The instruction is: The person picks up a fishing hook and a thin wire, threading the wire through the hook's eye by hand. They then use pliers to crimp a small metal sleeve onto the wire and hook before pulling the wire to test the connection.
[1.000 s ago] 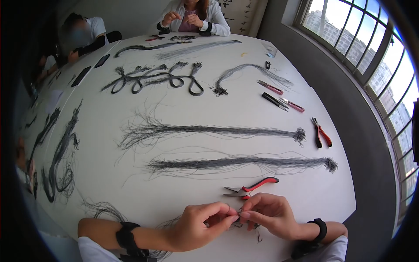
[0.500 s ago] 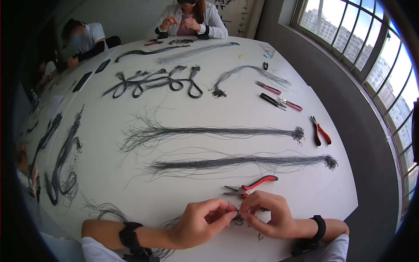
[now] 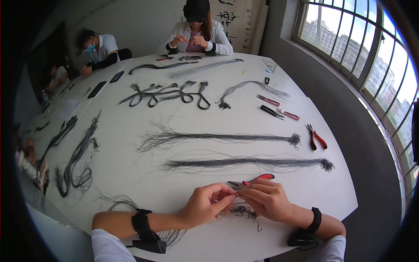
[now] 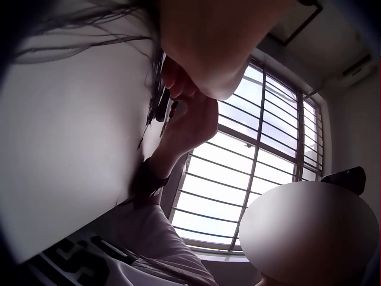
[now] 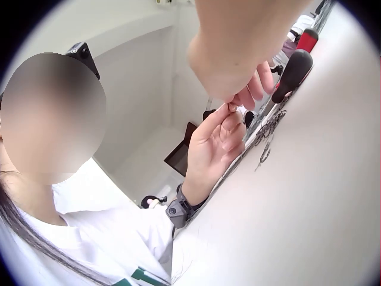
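In the head view the left hand and right hand meet at their fingertips near the table's front edge. The left thumb and index finger pinch something very small, its form hidden by the fingers; the right fingertips close on the same spot. Beneath the hands lies a dark thread bundle with small hooks at its end. Red-and-black pliers lie just beyond the right hand, partly covered by it. The right wrist view shows the left hand with thumb against index finger, beside the hooks.
Two long thread bundles lie across the table. Looped bundles lie farther back. Snips and other pliers are at the right. Two people sit across the table, with phones at the left.
The right hand has turned palm-down, its fingers drawn together and now covering part of the pliers. The fingertips of both hands meet again after a small gap. The head view has tilted up.
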The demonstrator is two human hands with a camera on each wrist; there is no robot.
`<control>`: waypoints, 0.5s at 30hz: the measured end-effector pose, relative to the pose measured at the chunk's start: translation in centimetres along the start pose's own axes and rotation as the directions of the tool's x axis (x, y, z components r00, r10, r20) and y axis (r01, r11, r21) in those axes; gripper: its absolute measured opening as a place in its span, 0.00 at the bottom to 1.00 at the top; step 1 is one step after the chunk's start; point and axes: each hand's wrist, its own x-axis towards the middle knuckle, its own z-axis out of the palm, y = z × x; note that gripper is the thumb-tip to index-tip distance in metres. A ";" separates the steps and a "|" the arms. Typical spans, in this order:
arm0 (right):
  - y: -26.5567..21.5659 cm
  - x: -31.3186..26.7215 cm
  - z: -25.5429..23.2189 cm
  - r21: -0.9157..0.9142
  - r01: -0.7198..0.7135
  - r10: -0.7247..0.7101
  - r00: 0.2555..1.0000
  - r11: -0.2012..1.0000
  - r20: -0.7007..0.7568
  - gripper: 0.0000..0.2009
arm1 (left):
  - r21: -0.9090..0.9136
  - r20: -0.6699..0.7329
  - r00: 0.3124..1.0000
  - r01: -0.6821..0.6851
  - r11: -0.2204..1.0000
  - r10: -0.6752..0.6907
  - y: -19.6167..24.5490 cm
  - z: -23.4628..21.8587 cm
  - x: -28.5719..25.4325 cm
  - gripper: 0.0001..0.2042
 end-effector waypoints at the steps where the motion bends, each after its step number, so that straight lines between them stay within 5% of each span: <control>1: 0.0 0.0 -0.1 -0.003 0.009 -0.009 1.000 1.000 -0.006 0.11 | 0.008 -0.004 1.000 -0.008 1.000 0.008 0.0 0.0 0.1 0.08; 4: 0.2 0.2 -0.6 -0.029 -0.028 0.027 0.999 0.999 -0.048 0.06 | 0.006 -0.069 0.985 -0.156 0.988 0.156 0.1 -0.2 0.7 0.09; 7: 1.1 0.5 -1.3 -0.044 -0.220 0.213 0.969 0.975 -0.123 0.01 | 0.016 -0.185 0.944 -0.274 0.962 0.272 1.5 -1.1 1.2 0.11; 12: 3.3 0.6 -2.6 0.023 -0.317 0.314 0.919 0.948 -0.238 0.03 | -0.027 -0.273 0.932 -0.256 0.966 0.240 2.4 -3.4 1.8 0.11; 15: 3.8 0.8 -3.7 0.013 -0.328 0.319 0.911 0.945 -0.261 0.04 | 0.098 -0.289 0.947 -0.120 0.988 0.143 1.5 -6.0 2.7 0.11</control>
